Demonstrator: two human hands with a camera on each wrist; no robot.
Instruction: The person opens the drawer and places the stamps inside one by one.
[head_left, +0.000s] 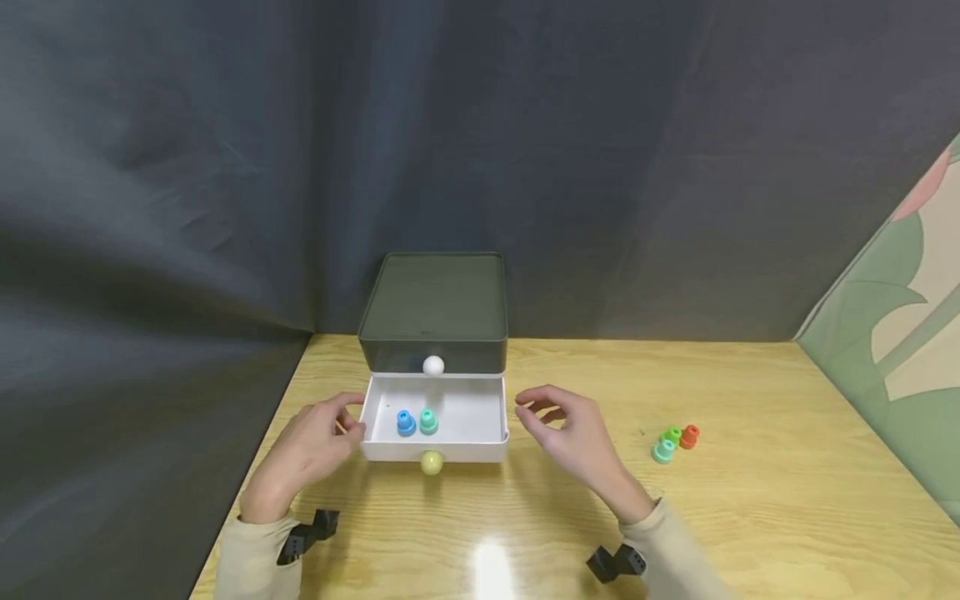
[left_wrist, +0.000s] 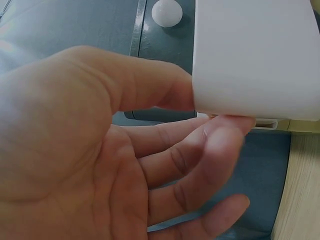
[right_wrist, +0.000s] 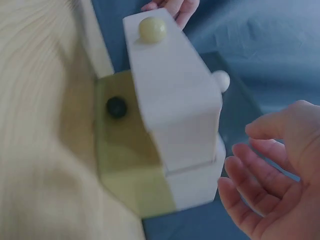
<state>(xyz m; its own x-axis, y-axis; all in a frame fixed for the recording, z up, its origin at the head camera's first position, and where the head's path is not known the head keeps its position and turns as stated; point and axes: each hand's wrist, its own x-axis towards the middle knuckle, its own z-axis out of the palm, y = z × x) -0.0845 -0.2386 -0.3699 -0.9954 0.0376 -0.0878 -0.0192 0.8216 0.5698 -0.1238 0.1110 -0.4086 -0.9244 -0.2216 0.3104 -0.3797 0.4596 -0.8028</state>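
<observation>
Gripping the white rectangular plastic drawer [head_left: 471, 452], jutting beneath a dark-green plastic box [head_left: 442, 300], with left hand [head_left: 312, 442]; holding right hand [head_left: 573, 431] alongside, loosely bent (touching nothing). Might jam if pushed one-sidedly.

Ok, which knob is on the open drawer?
The yellow knob, on the white drawer; the white knob sits above, on dark grey, and the black knob below.

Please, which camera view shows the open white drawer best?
The head view: it looks inside the white drawer. The left wrist view shows part of its outside; the right wrist view, only outer faces.
</observation>
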